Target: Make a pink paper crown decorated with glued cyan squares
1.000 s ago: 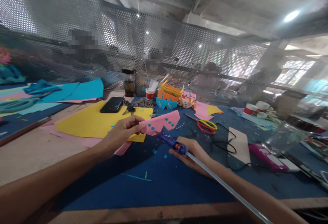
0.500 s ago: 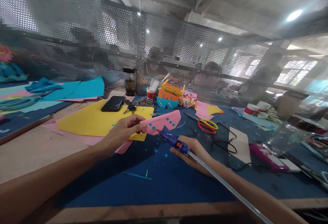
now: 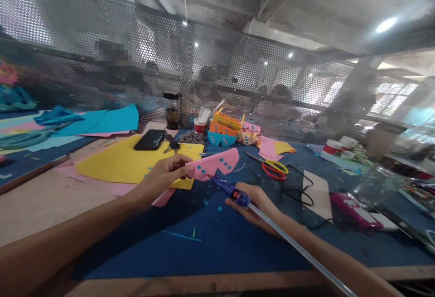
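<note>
My left hand (image 3: 170,170) pinches the left end of a pink paper piece (image 3: 217,162) with a notch in its lower edge and small blue squares on it. My right hand (image 3: 254,204) is wrapped round a blue glue gun (image 3: 228,189), from whose back a long clear glue stick (image 3: 288,238) runs toward the lower right. The gun's nozzle is at the lower edge of the pink piece; whether it touches cannot be told. Small blue squares (image 3: 205,202) lie on the blue mat (image 3: 163,256) below.
Yellow paper (image 3: 112,161) with a black phone (image 3: 150,139) and keys (image 3: 174,145) lies at left. Behind are a lidded jar (image 3: 171,111), a paper cup (image 3: 200,126) and folded paper pieces (image 3: 222,129). Scissors (image 3: 275,169), a black cord (image 3: 299,190) and a clear jar (image 3: 374,181) are at right.
</note>
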### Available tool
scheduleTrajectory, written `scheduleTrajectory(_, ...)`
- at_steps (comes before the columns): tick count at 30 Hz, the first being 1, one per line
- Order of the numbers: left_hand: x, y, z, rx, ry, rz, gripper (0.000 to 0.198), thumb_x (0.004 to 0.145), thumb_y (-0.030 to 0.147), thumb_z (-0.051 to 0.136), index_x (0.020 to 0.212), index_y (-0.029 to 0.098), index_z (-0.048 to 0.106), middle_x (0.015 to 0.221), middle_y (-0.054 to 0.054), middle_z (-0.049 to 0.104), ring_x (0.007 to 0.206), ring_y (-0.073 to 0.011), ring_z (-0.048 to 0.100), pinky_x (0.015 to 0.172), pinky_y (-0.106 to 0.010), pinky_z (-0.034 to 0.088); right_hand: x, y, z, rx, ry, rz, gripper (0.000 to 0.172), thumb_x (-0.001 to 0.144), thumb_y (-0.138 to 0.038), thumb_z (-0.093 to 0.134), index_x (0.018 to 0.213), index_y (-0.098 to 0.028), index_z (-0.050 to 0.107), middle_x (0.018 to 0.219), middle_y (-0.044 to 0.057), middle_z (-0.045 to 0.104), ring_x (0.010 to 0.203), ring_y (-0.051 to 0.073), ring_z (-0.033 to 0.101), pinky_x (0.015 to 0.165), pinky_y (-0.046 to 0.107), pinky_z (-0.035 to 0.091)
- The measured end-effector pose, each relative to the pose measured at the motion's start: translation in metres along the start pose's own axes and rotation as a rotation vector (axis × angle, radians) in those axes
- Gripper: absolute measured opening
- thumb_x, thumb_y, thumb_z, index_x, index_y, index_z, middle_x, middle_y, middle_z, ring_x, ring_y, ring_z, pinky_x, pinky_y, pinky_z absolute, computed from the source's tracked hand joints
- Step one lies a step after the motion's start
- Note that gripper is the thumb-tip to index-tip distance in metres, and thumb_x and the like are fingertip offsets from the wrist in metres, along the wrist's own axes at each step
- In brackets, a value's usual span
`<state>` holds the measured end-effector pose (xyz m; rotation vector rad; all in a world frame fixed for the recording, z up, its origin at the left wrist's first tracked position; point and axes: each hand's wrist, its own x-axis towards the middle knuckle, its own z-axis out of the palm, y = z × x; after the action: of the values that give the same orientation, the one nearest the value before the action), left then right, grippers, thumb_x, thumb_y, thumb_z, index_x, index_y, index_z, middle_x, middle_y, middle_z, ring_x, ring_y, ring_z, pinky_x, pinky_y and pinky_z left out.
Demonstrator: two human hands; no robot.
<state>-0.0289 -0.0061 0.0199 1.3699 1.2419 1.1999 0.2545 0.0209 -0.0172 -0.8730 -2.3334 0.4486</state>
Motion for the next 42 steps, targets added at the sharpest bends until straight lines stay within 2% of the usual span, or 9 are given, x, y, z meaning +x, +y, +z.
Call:
scheduleTrajectory(5,0.001,-0.001,0.000,0.020,0.015,0.014,0.035,0.077,0.049,0.074,0.095,0.020,0.067,0.084,-0.003,0.071,0.081,-0.0221,0.068,0.068,-0.030,0.056,0.000,0.001,0.000,-0.001,-0.003,-0.008,0.033,0.088,-0.046,0.062,0.073,-0.021,0.047,0.070,-0.002,0.050,0.061,0.011,0.044,0.057,0.023,0.033)
scheduleTrajectory(10,0.001,0.000,-0.001,0.012,-0.002,0.009,0.033,0.078,0.047,0.074,0.095,0.020,0.067,0.084,-0.002,0.071,0.080,-0.0203,0.067,0.068,-0.028,0.055,0.000,0.000,0.000,-0.001,-0.012,0.008,0.032,0.088,-0.045,0.061,0.074,-0.021,0.047,0.070,-0.003,0.049,0.061,0.011,0.043,0.058,0.023,0.033)
scheduleTrajectory(21,0.003,-0.003,-0.002,0.038,-0.023,0.074,0.027,0.081,0.043,0.072,0.096,0.020,0.070,0.084,-0.001,0.071,0.078,-0.0170,0.065,0.071,-0.027,0.052,0.001,-0.019,-0.016,-0.026,-0.093,0.025,0.031,0.092,-0.040,0.059,0.073,-0.020,0.044,0.069,-0.003,0.046,0.061,0.011,0.043,0.058,0.023,0.032)
scheduleTrajectory(29,0.001,-0.001,0.000,0.013,-0.029,0.012,0.031,0.080,0.044,0.072,0.097,0.018,0.067,0.085,-0.003,0.069,0.083,-0.0204,0.065,0.070,-0.029,0.052,0.002,-0.018,-0.012,-0.028,-0.094,0.030,0.030,0.091,-0.038,0.058,0.073,-0.020,0.043,0.069,-0.003,0.045,0.062,0.011,0.043,0.059,0.023,0.032)
scheduleTrajectory(35,0.002,0.001,-0.001,0.022,-0.005,0.019,0.028,0.081,0.042,0.073,0.093,0.018,0.067,0.079,0.001,0.066,0.074,-0.0142,0.060,0.067,-0.023,0.048,0.002,-0.014,-0.012,-0.030,-0.097,0.020,0.031,0.092,-0.039,0.058,0.073,-0.020,0.043,0.070,-0.003,0.045,0.062,0.011,0.043,0.059,0.023,0.032)
scheduleTrajectory(42,0.004,-0.001,-0.002,-0.022,-0.019,-0.001,0.026,0.082,0.040,0.073,0.094,0.018,0.066,0.080,0.001,0.065,0.074,-0.0129,0.059,0.066,-0.023,0.049,0.001,-0.017,-0.015,0.001,-0.099,0.024,0.031,0.093,-0.040,0.057,0.074,-0.020,0.043,0.070,-0.003,0.046,0.062,0.011,0.043,0.060,0.023,0.032)
